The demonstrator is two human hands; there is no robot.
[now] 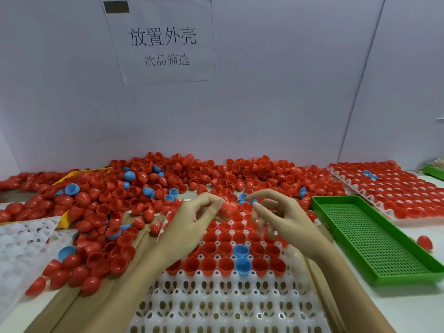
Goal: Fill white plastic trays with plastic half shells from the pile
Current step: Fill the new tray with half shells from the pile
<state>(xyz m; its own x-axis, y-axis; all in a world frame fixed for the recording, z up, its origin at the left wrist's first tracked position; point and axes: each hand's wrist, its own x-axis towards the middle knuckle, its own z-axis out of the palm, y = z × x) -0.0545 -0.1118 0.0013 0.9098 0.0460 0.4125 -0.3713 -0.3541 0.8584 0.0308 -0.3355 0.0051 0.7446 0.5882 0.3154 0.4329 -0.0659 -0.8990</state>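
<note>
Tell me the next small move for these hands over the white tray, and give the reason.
Probably lower the red shell pinched in the left hand into an empty pocket of the white tray. The far rows hold shells already, the near rows stand empty, and the right hand seems to hold nothing clearly.

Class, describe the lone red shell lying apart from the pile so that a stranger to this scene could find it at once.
Start at the long green perforated tray on the right of the table. Just beyond its right edge, on the bare white tabletop, lies the lone red half shell. Unlike the other shells, it sits in no pile and no tray.
</note>
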